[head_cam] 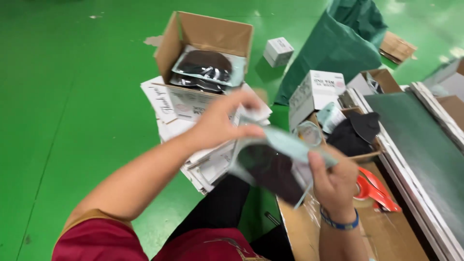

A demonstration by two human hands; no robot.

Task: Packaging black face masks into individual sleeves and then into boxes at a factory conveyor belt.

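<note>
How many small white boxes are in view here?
2. One white box sits alone on the green floor behind the open carton. The other stands taller, right of the carton, beside the green bag. More may be hidden.

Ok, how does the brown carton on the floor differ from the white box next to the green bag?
The brown carton is plain cardboard; the white box is white with print. The brown carton stands open, flaps up, with clear packets of dark items showing inside; the white box looks closed, contents hidden. The brown carton also appears larger than the white box. Both are cardboard boxes near the green floor, and neither hand touches them.
</note>
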